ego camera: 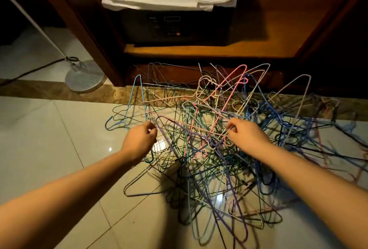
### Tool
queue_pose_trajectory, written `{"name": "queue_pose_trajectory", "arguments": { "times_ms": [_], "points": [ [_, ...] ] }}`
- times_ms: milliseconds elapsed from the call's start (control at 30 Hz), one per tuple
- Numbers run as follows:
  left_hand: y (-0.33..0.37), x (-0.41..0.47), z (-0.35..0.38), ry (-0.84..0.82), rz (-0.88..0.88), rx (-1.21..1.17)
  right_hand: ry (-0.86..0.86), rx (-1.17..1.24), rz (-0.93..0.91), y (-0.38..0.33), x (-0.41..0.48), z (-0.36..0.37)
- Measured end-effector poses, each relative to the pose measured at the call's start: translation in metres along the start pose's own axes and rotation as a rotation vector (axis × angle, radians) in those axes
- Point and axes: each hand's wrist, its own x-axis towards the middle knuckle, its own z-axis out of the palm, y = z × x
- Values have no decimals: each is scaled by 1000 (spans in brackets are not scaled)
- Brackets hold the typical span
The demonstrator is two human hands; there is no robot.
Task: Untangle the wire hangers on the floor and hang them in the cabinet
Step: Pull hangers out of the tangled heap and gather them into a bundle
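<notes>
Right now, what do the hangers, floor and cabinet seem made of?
The hangers look like thin wire with matte coloured coating, holding bent outlines. The floor: glossy pale tile, with grout lines and reflections. The cabinet: brown semi-gloss wood or veneer; can't tell which.

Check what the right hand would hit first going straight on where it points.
More wire. The right hand points up-left, fingers pinching a strand of the wire hangers. Straight on, it would first meet that same tangle, probably the pink hanger, before the cabinet; depth is unclear.
</notes>
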Motion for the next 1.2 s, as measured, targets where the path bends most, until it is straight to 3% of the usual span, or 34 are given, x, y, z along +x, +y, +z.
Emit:
{"name": "queue_pose_trajectory", "arguments": {
  "times_ms": [133,333,433,600,733,833,1200],
  "points": [
    [-14,8,17,-1,-95,-109,135,-202,27,7,16,18],
    [-20,3,45,-46,-88,-187,131,-180,47,19,27,23],
    [-11,4,54,-68,-21,-76,63,69,125,21,31,22],
    [18,15,68,-118,95,-16,-160,957,291,31,33,20],
    [36,16,85,-174,172,-10,-287,1352,411,34,29,19],
    [42,13,97,-201,200,-48,-337,1484,426,39,25,17],
    [61,7,112,-121,291,-126,-359,1439,435,71,15,21]
  ]
}}
